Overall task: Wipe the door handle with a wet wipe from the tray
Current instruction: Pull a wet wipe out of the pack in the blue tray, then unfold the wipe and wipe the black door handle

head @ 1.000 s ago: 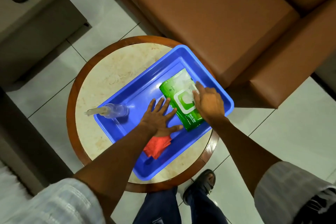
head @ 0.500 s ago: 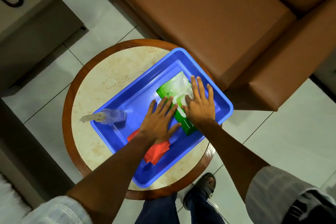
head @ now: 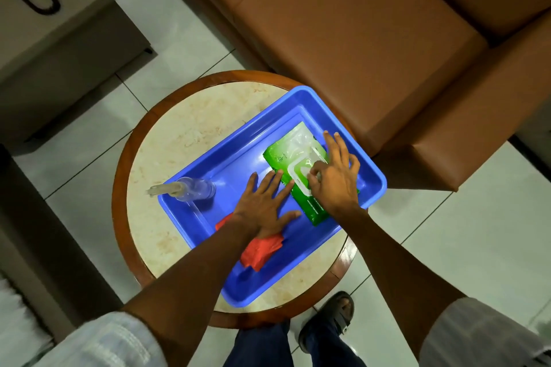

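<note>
Your left hand [head: 262,205] lies flat, fingers spread, in the blue tray [head: 369,176] on the desk [head: 185,134], fingertips touching the wipes pack [head: 286,155]. Your right hand [head: 334,179] rests on the pack's flap, thumb and forefinger pinching there; a wipe in that grip cannot be told. Red cloth [head: 259,250] under left wrist.

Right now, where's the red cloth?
In the head view, the red cloth lies in the near part of the blue tray, partly under the left hand, nearer than the wipes pack.
</note>
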Action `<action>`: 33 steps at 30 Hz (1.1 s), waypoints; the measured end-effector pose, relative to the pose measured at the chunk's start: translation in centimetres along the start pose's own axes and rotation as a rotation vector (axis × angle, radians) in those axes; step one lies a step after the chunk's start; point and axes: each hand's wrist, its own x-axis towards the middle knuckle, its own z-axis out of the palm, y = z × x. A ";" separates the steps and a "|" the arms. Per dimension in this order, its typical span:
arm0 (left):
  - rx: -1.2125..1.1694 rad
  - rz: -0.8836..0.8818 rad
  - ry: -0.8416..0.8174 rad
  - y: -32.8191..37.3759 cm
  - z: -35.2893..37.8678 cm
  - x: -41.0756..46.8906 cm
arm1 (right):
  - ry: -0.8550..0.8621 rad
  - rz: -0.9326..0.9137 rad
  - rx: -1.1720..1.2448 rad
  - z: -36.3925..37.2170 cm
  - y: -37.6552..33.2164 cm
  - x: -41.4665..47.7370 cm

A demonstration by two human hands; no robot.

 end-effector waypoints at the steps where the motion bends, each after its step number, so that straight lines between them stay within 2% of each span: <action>1: -0.002 -0.002 -0.006 -0.1 -0.1 0.0 | 0.022 0.000 0.040 -0.4 0.0 -0.3; 6: -0.028 -0.048 -0.062 0.1 -1.0 -0.7 | 0.154 -0.089 0.268 -2.9 -0.1 -3.4; 7: -0.047 -0.066 -0.042 0.3 -1.4 -1.0 | 0.187 -0.045 0.376 -3.6 0.0 -4.3; 9: -0.153 -0.129 0.065 1.1 -2.2 -1.7 | 0.228 0.173 0.692 -5.3 0.3 -5.8; 10: -0.291 -0.177 0.141 2.0 -2.9 -2.1 | 0.237 0.314 0.863 -6.6 0.7 -6.6; 12: -0.827 -0.265 0.232 4.8 -5.2 -3.0 | 0.254 0.527 1.150 -8.9 1.8 -8.3; 14: -1.318 -0.260 0.167 8.0 -8.1 -3.9 | 0.227 0.615 1.305 -10.9 2.7 -9.8; 16: -1.485 -0.153 0.041 12.0 -11.1 -4.5 | 0.222 0.639 1.403 -13.5 4.1 -11.6; 19: -1.546 -0.001 0.041 17.9 -14.5 -4.7 | 0.232 0.630 1.528 -16.8 7.3 -14.3; 24: -1.496 0.098 0.057 27.2 -18.4 -2.9 | 0.258 0.575 1.569 -21.7 14.8 -18.4; 30: -1.388 0.171 0.077 41.7 -23.1 1.2 | 0.293 0.512 1.651 -29.8 27.5 -22.1; 33: -1.335 0.286 0.052 48.9 -25.7 2.7 | 0.377 0.498 1.538 -34.7 33.4 -24.1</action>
